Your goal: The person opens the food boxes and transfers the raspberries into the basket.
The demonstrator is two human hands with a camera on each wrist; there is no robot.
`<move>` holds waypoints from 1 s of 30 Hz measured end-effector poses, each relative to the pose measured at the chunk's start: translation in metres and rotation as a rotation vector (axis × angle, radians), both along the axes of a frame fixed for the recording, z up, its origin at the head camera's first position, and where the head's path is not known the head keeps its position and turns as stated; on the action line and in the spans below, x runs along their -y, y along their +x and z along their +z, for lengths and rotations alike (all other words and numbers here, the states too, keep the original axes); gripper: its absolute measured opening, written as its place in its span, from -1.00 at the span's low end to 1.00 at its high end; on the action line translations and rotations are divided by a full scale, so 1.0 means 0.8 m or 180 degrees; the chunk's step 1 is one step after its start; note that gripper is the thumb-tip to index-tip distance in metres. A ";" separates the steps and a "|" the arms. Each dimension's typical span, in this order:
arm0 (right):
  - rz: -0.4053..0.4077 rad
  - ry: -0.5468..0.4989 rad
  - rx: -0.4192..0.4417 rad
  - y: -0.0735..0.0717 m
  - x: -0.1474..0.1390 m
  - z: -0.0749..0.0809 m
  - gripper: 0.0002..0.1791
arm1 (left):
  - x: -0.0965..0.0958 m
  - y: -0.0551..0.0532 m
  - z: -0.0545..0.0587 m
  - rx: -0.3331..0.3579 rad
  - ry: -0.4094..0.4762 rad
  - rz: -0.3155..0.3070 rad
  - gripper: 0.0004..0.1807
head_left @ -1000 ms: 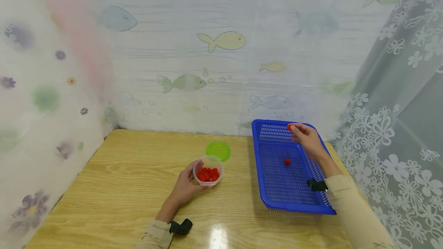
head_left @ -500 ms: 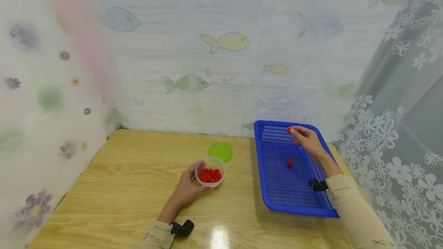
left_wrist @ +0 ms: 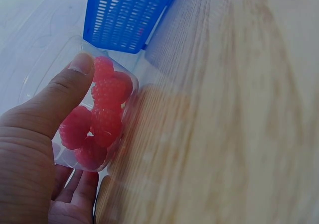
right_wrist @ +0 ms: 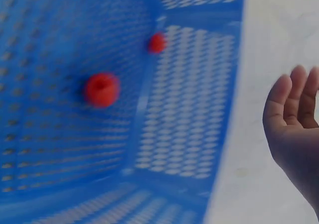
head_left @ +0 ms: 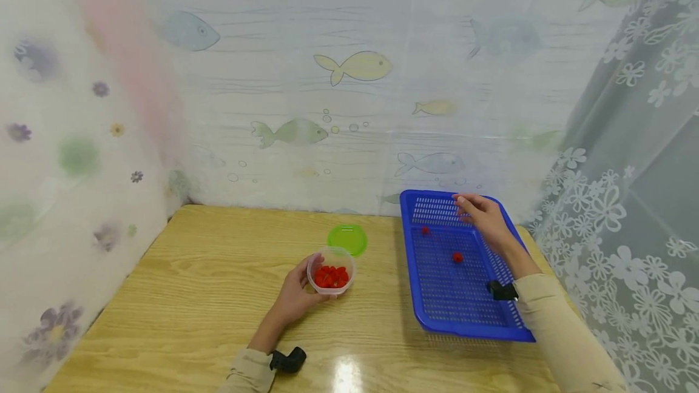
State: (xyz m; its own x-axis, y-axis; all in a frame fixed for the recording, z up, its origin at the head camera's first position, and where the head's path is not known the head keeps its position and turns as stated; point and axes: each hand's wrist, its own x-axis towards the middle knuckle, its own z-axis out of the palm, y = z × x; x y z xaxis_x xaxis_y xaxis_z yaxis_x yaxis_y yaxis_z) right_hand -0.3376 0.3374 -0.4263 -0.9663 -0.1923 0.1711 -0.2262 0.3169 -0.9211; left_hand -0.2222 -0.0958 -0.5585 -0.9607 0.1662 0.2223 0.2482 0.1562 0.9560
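Midway across the desk (head_left: 218, 272), my left hand (head_left: 295, 299) grips a clear tub (head_left: 330, 290) of red raspberries (head_left: 330, 276) between thumb and fingers. Along the desk's right edge stands a blue basket (head_left: 453, 324), one raspberry (head_left: 457, 257) near the middle of its floor. Just past the tub lies a green lid (head_left: 347, 238). A second raspberry (head_left: 425, 230) sits by the basket's far left corner, and above its far right corner hangs my right hand (head_left: 487, 219), fingers loosely bent.

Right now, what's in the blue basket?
The basket has one berry near its middle and another berry by its far wall. In the head view, the right hand and sleeve hide its right edge partly.
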 end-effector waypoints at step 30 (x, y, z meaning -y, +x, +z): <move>0.0351 0.1095 -0.0569 0.170 0.264 -0.020 -0.38 | 0.001 -0.007 -0.008 -0.0149 -0.0142 0.0054 0.00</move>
State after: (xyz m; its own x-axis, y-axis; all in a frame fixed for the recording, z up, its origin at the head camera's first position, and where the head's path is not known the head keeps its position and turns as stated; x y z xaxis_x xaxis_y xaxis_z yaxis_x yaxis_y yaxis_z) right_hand -0.2013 0.1265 -0.4420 -0.8975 -0.3686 0.2422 -0.4231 0.5648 -0.7085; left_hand -0.2279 -0.0963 -0.5652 -0.9522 0.1607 0.2597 0.2894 0.2030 0.9354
